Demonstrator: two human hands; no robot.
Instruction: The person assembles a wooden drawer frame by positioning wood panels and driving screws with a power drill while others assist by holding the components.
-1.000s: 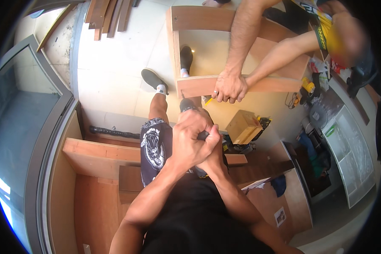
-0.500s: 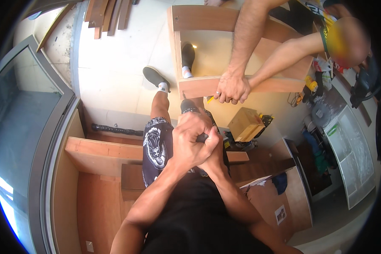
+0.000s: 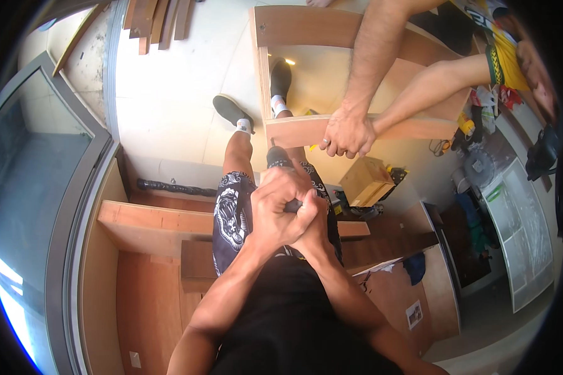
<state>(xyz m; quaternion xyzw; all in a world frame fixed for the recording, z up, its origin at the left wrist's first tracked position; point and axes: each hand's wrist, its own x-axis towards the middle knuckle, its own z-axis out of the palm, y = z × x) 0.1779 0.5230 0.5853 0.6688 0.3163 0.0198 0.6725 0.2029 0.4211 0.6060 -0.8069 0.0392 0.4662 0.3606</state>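
Note:
A dark power drill (image 3: 278,157) is gripped by both my hands in front of my body. My left hand (image 3: 273,203) wraps over it, and my right hand (image 3: 313,215) closes round it from the other side; most of its body is hidden by them. Its bit reaches the left end of the near board (image 3: 288,132) of a wooden frame (image 3: 306,26). Whether the bit is in a screw or in bare wood is too small to tell. A co-worker's hands (image 3: 348,132) press together on that same board, right of the drill.
A cardboard box (image 3: 368,181) stands right of my legs. Behind the drill, a wooden cabinet (image 3: 150,219) lies across the floor. To the left is a glass door (image 3: 37,156). Wood strips (image 3: 159,19) lie at the far left; tools and a fan-like round guard (image 3: 478,165) are at right.
The co-worker's hands and upper body have shifted slightly to the right. My hands stay closed on the drill, its tip still at the board's left end.

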